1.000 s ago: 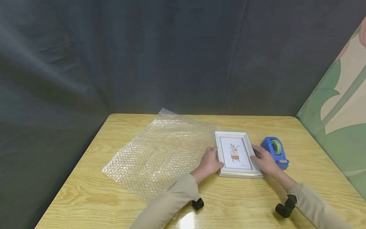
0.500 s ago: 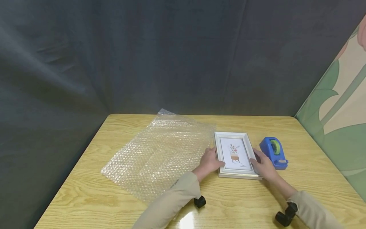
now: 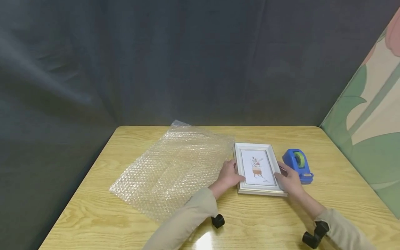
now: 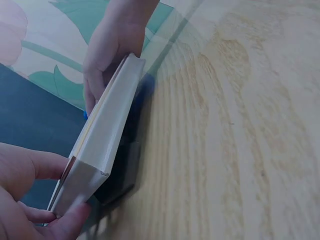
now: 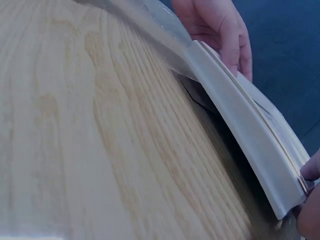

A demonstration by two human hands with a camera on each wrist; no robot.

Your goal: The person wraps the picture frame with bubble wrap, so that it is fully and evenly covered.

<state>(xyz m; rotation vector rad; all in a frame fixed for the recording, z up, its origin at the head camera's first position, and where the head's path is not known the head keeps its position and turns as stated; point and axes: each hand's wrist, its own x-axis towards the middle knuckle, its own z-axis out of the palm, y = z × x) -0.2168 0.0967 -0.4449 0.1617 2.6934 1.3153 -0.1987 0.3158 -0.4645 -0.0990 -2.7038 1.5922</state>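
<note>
White picture frame (image 3: 261, 190), face up between clear bubble wrap (image 3: 172, 170) and a blue tape dispenser (image 3: 291, 159), seems slightly raised off the wooden counter (image 3: 250, 222). The left hand (image 3: 229, 174) and right hand (image 3: 289, 179) pinch its opposite sides. Good handling calls for even grips, a level frame and fingers off the picture. Inside the frame is a plant print (image 3: 257, 171); the dispenser holds a green tape roll (image 3: 300, 159).

The bubble wrap (image 3: 175, 170) at centre-left is glossy, bumpy plastic; the picture frame (image 3: 257, 169) smooth, satiny; the tape dispenser (image 3: 302, 171) smooth plastic; the counter (image 3: 93, 215) wood-grained (shiny near the bottom edge).
</note>
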